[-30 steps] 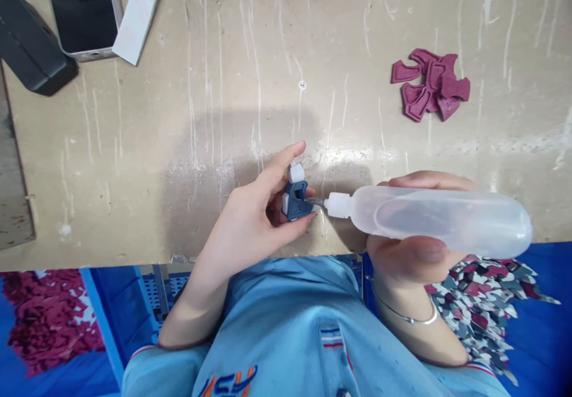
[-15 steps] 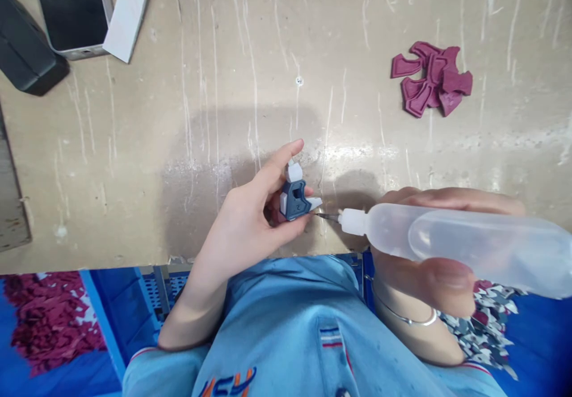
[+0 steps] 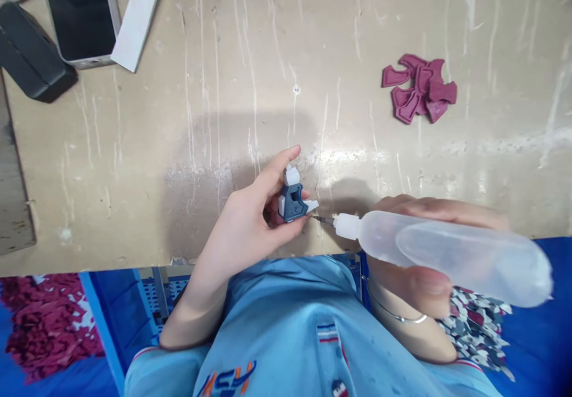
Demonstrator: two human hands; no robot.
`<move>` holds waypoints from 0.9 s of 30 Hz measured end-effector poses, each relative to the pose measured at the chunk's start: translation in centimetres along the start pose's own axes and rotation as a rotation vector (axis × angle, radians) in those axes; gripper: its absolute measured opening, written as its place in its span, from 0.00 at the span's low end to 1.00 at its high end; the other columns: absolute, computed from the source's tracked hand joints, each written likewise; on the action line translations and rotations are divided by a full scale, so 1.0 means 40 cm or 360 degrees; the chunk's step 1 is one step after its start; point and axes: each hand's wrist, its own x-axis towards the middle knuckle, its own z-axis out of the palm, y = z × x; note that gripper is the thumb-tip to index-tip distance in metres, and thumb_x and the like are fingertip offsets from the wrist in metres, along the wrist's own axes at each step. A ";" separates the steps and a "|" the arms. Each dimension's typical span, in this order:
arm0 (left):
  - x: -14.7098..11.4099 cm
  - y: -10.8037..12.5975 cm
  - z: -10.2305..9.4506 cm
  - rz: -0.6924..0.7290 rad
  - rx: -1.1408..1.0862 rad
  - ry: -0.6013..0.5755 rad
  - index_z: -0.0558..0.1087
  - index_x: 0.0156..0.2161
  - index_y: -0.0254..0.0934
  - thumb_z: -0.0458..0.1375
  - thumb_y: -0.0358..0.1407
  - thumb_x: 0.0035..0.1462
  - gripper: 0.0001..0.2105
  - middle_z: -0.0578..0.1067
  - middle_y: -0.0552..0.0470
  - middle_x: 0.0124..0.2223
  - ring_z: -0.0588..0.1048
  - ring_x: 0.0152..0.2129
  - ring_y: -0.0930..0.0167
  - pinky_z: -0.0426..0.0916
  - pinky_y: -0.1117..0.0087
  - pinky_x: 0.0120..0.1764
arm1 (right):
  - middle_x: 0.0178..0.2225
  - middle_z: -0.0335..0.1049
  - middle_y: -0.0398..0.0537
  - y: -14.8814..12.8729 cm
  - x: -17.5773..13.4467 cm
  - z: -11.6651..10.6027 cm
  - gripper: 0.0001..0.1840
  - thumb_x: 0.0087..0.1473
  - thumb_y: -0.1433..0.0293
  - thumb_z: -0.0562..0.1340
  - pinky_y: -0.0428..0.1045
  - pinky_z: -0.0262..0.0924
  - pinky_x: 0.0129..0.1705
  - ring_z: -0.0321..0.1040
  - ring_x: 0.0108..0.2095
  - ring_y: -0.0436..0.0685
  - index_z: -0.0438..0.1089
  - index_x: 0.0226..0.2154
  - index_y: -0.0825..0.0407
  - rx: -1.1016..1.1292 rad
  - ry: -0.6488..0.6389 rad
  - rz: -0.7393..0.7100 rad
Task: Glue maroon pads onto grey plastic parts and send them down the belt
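My left hand [image 3: 250, 215] pinches a small dark blue and white plastic part [image 3: 292, 202] between thumb and fingers, over the table's near edge. Some maroon shows beneath that part, mostly hidden by the fingers. On the right, my right hand [image 3: 429, 284] is wrapped round a translucent squeeze bottle [image 3: 456, 254], which lies almost level. The bottle's thin dark needle tip points left and ends close to the lower right of the part, by my left thumb. Whether tip and part touch, I cannot tell.
A pile of maroon pieces [image 3: 420, 90] lies on the table [image 3: 339, 45]. At the upper left are a phone [image 3: 80, 12], a white strip [image 3: 137, 20] and a black object [image 3: 36, 54]. Blue bins below hold maroon pieces [image 3: 51, 325] and grey, white pieces [image 3: 476, 331].
The bottle in my right hand has shifted slightly left and down, its tip still close to the part. My left hand keeps its grip. The whole view has moved a little.
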 end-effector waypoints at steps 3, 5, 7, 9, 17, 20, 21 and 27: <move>0.002 -0.004 0.000 0.0005 0.0010 -0.0029 0.70 0.72 0.50 0.70 0.32 0.58 0.37 0.86 0.56 0.42 0.85 0.38 0.65 0.80 0.69 0.39 | 0.37 0.71 0.45 -0.011 0.011 0.060 0.20 0.62 0.43 0.69 0.60 0.65 0.34 0.70 0.32 0.62 0.79 0.48 0.37 -0.0052 0.0502 -0.0371; 0.003 -0.006 -0.001 0.0010 0.0022 -0.0051 0.69 0.72 0.49 0.69 0.33 0.58 0.37 0.87 0.55 0.42 0.85 0.38 0.66 0.79 0.70 0.38 | 0.39 0.72 0.46 -0.005 0.015 0.078 0.22 0.64 0.42 0.67 0.60 0.66 0.36 0.72 0.35 0.62 0.79 0.49 0.38 -0.0183 0.0577 -0.0442; 0.005 -0.006 -0.002 0.0013 0.0031 -0.0066 0.68 0.73 0.47 0.69 0.33 0.58 0.37 0.87 0.55 0.43 0.84 0.36 0.67 0.78 0.71 0.37 | 0.40 0.73 0.47 0.003 0.017 0.079 0.23 0.66 0.41 0.66 0.59 0.67 0.37 0.73 0.36 0.63 0.79 0.50 0.38 -0.0281 0.0567 -0.0470; 0.006 -0.005 -0.004 0.0016 0.0053 -0.0078 0.68 0.73 0.47 0.68 0.34 0.59 0.37 0.87 0.54 0.44 0.83 0.35 0.68 0.77 0.72 0.37 | 0.40 0.74 0.46 0.008 0.019 0.073 0.24 0.66 0.40 0.65 0.58 0.67 0.37 0.74 0.36 0.62 0.79 0.50 0.39 -0.0340 0.0546 -0.0488; 0.007 -0.005 -0.007 0.0067 0.0105 -0.0129 0.66 0.74 0.45 0.67 0.33 0.59 0.39 0.86 0.56 0.43 0.83 0.36 0.71 0.74 0.76 0.35 | 0.38 0.76 0.48 0.024 0.047 0.080 0.23 0.69 0.46 0.65 0.55 0.68 0.32 0.74 0.34 0.60 0.79 0.46 0.48 -0.0410 0.0561 -0.0781; 0.008 -0.006 -0.006 0.0061 0.0068 -0.0148 0.66 0.74 0.44 0.67 0.33 0.59 0.39 0.86 0.55 0.44 0.83 0.34 0.72 0.75 0.77 0.37 | 0.38 0.75 0.49 0.026 0.049 0.083 0.24 0.69 0.45 0.65 0.55 0.69 0.33 0.75 0.34 0.60 0.78 0.46 0.49 -0.0416 0.0581 -0.0753; 0.009 -0.006 -0.005 0.0056 0.0069 -0.0147 0.66 0.74 0.44 0.67 0.33 0.59 0.38 0.86 0.55 0.44 0.83 0.34 0.72 0.75 0.77 0.36 | 0.38 0.75 0.49 0.025 0.048 0.083 0.24 0.69 0.45 0.65 0.55 0.69 0.33 0.75 0.34 0.61 0.78 0.46 0.49 -0.0408 0.0583 -0.0737; 0.010 -0.009 -0.005 0.0049 0.0123 -0.0122 0.66 0.74 0.45 0.67 0.34 0.59 0.38 0.86 0.56 0.42 0.83 0.32 0.72 0.74 0.77 0.34 | 0.39 0.75 0.48 0.024 0.044 0.085 0.23 0.67 0.45 0.68 0.56 0.69 0.37 0.75 0.37 0.61 0.77 0.46 0.47 -0.0310 0.0639 -0.0645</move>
